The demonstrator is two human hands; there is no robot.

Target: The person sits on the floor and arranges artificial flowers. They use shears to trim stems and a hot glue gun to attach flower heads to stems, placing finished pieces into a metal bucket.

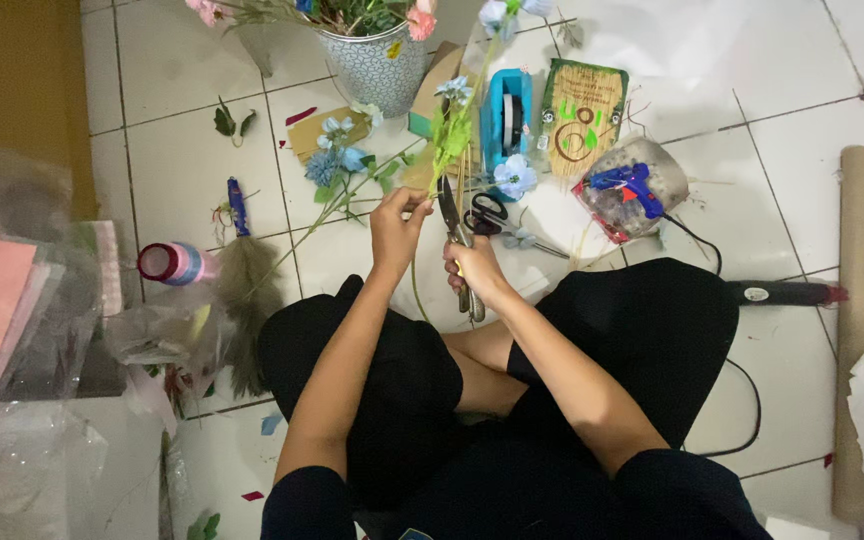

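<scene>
Between the two hands, a flower stem point(449, 150) runs up and away toward the vase point(377, 65), its long axis nearly upright in view. The left hand point(397, 225) pinches it low, fingers closed round it. Just right of that grip, the right hand point(474, 272) is closed on cutters point(457, 240), blades pointing up beside the stem. Scissors point(489, 215) lie on the floor just beyond the right hand.

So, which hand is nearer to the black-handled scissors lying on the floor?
The right hand. It holds metal shears just below and left of the black-handled scissors. The left hand pinches a flower stem further to their left.
</scene>
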